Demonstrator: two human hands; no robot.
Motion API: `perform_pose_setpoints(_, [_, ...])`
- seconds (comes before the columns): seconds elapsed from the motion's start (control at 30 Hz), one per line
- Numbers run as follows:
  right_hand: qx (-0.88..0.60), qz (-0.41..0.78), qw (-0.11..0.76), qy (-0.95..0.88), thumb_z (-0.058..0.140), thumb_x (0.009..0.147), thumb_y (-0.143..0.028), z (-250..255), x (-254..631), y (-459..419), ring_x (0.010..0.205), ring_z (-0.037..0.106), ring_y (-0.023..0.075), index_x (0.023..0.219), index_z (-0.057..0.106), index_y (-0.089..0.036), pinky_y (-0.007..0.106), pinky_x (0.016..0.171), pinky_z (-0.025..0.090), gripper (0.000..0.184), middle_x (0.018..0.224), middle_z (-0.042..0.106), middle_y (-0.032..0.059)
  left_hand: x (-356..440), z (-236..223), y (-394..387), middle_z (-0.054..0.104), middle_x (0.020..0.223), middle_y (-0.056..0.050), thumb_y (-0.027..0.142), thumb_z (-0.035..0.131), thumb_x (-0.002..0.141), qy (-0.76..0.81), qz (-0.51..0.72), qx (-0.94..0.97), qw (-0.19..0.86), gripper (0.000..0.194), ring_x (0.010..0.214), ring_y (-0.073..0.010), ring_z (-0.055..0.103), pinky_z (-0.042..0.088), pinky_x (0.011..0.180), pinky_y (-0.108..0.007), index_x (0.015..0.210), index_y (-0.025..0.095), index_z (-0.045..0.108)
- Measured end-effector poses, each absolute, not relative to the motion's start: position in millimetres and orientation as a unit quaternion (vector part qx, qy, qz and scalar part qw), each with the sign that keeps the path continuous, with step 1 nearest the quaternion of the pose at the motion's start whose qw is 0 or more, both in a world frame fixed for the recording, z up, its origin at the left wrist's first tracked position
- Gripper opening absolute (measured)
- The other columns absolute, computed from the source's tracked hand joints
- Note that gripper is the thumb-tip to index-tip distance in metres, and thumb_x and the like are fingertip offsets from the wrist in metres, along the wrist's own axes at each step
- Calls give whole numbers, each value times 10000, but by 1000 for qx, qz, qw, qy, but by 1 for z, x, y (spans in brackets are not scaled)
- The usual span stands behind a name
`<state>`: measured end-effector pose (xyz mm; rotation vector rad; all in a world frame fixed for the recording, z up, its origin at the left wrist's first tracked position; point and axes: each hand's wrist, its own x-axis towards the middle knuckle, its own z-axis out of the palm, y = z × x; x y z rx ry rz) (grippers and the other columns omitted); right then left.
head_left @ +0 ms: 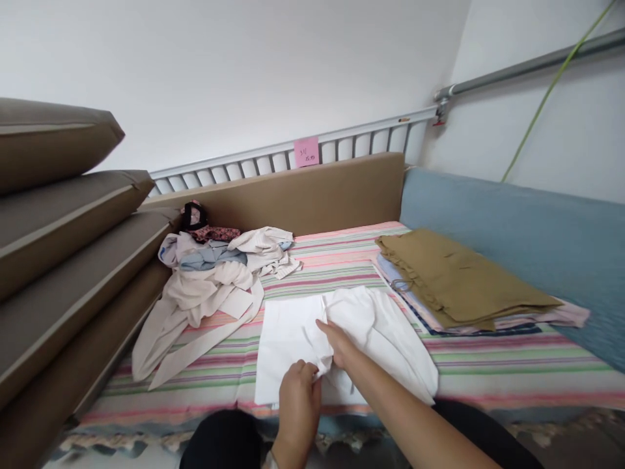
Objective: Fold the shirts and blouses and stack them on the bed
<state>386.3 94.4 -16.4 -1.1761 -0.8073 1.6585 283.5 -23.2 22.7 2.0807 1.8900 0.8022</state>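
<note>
A white garment (293,332) lies spread on the striped sheet (488,365) near the bed's front edge. My left hand (299,397) is closed, pinching a fold of the white cloth at its lower middle. My right hand (336,342) reaches across from the right and presses its fingers, held together, onto the same fold just above the left hand. The garment's right half is bunched and rumpled.
A loose heap of pale clothes (215,280) lies at the back left. A folded stack topped by an olive garment (454,277) sits at the right, beside a blue cushion (512,228). Brown cushions (63,247) are stacked on the left. A brown board (312,195) stands behind.
</note>
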Motion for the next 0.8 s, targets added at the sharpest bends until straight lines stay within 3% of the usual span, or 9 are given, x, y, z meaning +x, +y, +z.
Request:
perform_pose_setpoints(0.23, [-462,630,501,-372,599,679,-406,13,379,94,796,625,233,888,595,-206,342,709,481,289,753,676,21,283,23,-29,582,750,-28,39,420,779,607,268,747,39,254,740,-175,541,420,674,-284,796,205,611])
perform_pose_setpoints(0.4, [-427,616,521,-409,620,654,-402,53,396,99,769,618,223,894,624,-186,341,718,466,324,781,683,22,298,36,-21,592,786,-35,42,435,790,542,312,780,-24,245,732,-176,531,413,652,-288,875,202,599])
perform_pose_setpoints(0.53, [-411,603,520,-444,662,637,-407,76,442,101,808,619,231,919,635,-183,352,754,464,361,820,690,26,336,53,-16,588,777,-15,56,447,799,513,304,802,-10,220,725,-165,519,385,643,-282,836,222,587])
perform_pose_setpoints(0.8, [-444,643,499,-374,668,635,-357,39,550,105,835,652,259,974,619,-183,352,718,499,384,842,705,60,426,27,7,589,757,-4,147,479,825,467,222,856,14,134,696,-165,513,298,566,-304,767,230,566])
